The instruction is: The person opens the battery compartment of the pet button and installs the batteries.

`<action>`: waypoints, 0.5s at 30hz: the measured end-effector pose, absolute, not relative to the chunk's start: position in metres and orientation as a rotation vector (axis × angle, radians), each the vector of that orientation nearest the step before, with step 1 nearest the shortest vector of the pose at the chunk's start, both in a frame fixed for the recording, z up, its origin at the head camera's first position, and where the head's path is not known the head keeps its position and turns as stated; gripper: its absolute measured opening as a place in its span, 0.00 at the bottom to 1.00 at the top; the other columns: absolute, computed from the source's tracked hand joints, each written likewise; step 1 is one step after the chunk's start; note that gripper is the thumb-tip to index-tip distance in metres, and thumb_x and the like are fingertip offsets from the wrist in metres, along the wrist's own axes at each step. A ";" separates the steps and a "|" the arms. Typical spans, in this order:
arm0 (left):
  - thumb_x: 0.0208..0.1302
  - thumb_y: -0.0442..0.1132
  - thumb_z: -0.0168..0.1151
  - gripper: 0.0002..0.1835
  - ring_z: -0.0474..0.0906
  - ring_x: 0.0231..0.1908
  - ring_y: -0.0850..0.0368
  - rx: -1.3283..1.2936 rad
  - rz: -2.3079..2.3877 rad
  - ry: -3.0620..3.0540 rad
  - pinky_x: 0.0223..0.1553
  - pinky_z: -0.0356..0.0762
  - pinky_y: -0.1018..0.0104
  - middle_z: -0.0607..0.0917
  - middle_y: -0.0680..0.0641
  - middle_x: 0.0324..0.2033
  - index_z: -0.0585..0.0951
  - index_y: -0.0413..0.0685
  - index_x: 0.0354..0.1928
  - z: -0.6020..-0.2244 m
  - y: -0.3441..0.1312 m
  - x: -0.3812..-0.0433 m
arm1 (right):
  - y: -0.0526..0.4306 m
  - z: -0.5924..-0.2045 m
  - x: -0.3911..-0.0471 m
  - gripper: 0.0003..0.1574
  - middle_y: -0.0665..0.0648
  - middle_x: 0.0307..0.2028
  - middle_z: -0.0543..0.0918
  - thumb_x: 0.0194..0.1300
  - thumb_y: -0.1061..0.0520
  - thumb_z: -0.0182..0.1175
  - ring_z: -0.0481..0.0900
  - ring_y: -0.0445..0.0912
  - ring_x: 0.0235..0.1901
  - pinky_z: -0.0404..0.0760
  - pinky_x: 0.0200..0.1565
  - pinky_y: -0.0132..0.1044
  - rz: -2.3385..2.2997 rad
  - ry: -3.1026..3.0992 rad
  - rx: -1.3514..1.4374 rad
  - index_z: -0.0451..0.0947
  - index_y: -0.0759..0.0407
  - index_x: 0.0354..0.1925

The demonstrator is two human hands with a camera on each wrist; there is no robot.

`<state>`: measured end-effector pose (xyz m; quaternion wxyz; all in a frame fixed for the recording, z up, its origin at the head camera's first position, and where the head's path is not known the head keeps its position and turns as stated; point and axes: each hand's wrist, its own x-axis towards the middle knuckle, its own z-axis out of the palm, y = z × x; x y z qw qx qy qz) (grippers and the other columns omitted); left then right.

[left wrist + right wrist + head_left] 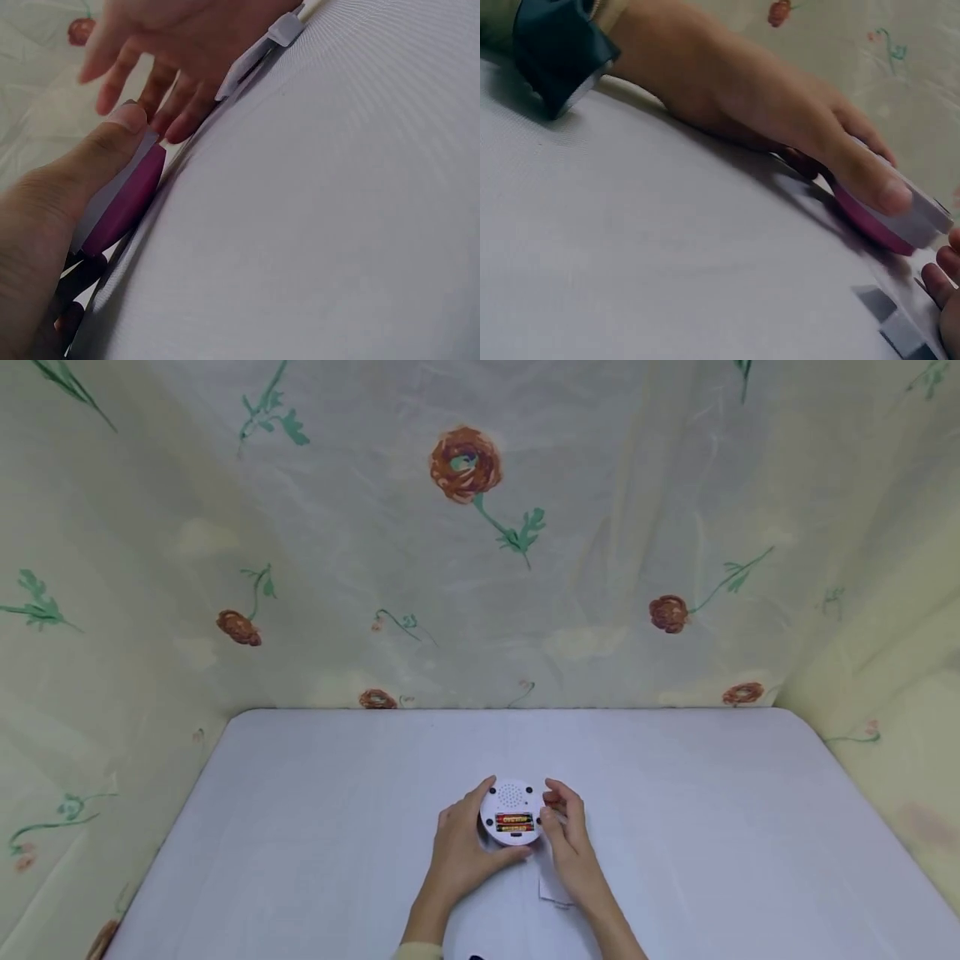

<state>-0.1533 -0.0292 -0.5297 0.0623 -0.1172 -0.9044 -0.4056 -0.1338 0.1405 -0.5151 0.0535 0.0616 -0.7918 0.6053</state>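
Note:
My left hand (459,856) grips a round white device (512,795) by its edge, thumb at the near side and fingers round the far left. Its upward face has speaker holes, small dark feet and an uncovered compartment holding two red-and-black batteries (514,822). In the left wrist view the device's lower part (131,199) shows magenta. At the device's right edge is my right hand (573,852), its fingers loosely bent. The left wrist view shows those right fingers (120,82) spread apart, with nothing between them.
A thin whitish flat piece (552,889) lies on the white table (337,827), partly under the right hand. A small dark thing (477,957) shows at the bottom edge. Floral curtain (585,510) hangs behind the table and at both sides.

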 end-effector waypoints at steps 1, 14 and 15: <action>0.36 0.67 0.73 0.56 0.69 0.63 0.54 -0.339 -1.224 -2.742 0.63 0.59 0.53 0.71 0.53 0.65 0.60 0.61 0.70 -0.530 -0.029 -0.154 | 0.145 -0.515 -0.133 0.26 0.62 0.59 0.64 0.75 0.53 0.40 0.63 0.51 0.60 0.66 0.55 0.19 1.842 -2.400 0.179 0.54 0.56 0.68; 0.34 0.66 0.74 0.58 0.70 0.61 0.52 -0.262 -1.237 -2.776 0.63 0.61 0.52 0.72 0.51 0.64 0.59 0.61 0.71 -0.527 -0.026 -0.153 | 0.191 -0.524 -0.095 0.19 0.45 0.50 0.73 0.62 0.51 0.62 0.63 0.34 0.52 0.57 0.54 0.36 1.267 -2.611 0.154 0.75 0.48 0.52; 0.34 0.66 0.74 0.58 0.71 0.61 0.52 -0.265 -1.234 -2.773 0.63 0.61 0.53 0.73 0.51 0.64 0.59 0.61 0.70 -0.527 -0.026 -0.153 | 0.192 -0.525 -0.091 0.20 0.45 0.49 0.73 0.60 0.50 0.65 0.62 0.36 0.52 0.55 0.53 0.39 1.216 -2.625 0.195 0.76 0.47 0.51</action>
